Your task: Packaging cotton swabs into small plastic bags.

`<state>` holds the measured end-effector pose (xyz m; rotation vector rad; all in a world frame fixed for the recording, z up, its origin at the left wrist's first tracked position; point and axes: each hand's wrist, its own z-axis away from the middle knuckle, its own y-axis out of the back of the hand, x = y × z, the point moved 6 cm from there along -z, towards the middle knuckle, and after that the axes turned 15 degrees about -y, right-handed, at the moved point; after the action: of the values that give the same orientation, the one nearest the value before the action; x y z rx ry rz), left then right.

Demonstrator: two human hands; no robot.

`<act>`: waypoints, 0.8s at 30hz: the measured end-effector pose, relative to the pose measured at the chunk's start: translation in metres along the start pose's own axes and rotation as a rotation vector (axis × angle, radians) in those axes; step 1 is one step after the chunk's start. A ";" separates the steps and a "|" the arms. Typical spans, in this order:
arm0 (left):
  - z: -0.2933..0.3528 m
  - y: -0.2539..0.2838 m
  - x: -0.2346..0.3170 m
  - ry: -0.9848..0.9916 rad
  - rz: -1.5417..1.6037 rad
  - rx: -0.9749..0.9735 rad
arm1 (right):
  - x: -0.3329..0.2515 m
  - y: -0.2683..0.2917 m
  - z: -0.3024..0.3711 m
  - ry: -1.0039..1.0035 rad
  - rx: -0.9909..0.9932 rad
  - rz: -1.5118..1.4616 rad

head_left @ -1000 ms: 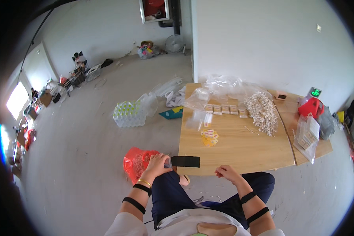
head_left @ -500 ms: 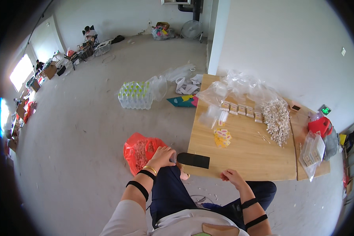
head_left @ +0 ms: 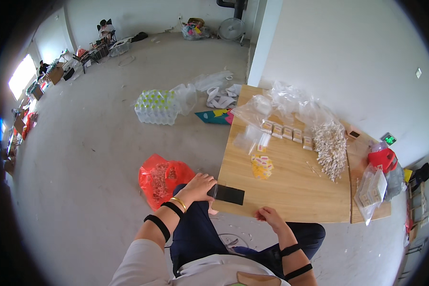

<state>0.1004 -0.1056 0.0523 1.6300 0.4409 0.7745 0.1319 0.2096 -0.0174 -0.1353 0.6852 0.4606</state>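
At the table's front left corner, my left hand (head_left: pixel 198 188) is closed on a small clear plastic piece (head_left: pixel 213 191). This piece touches the left end of a flat black rectangular slab (head_left: pixel 230 195) lying on the wooden table (head_left: pixel 291 202). Further right along the front edge is my right hand (head_left: pixel 270 216), its fingers curled together; whatever they hold, if anything, is hidden. Yellow and white cards (head_left: pixel 262 167) lie beyond the slab. Behind them stands a row of small filled packs (head_left: pixel 287 132), beside a big heap of cotton swabs (head_left: pixel 331 150).
Left of my leg a red plastic bag (head_left: pixel 150 178) sits on the floor. Wrapped bottles with green caps (head_left: pixel 156 107) stand farther off. Clear plastic bags (head_left: pixel 283 102) cover the table's back. A red container (head_left: pixel 382 159) and a bagged stack (head_left: pixel 371 193) are at the right.
The black slab has shifted under the clear piece in my left hand, and its rounded left end no longer shows. My right hand stays curled at the table edge. The whole view has shifted slightly.
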 end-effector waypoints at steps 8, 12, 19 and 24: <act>-0.029 0.014 0.032 -0.090 -0.077 0.064 | 0.001 0.005 -0.004 0.016 -0.013 -0.014; -0.028 0.007 0.037 -0.089 -0.118 0.093 | -0.005 0.002 0.000 0.022 0.005 -0.030; -0.089 -0.011 0.091 -0.115 0.095 0.138 | -0.007 0.070 0.012 0.133 0.174 -0.109; -0.146 -0.064 0.105 -0.065 0.089 0.091 | -0.007 0.151 0.018 0.205 0.465 -0.244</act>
<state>0.0812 0.0822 0.0242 1.7647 0.3641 0.7748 0.0696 0.3469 0.0052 0.1746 0.9466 0.0458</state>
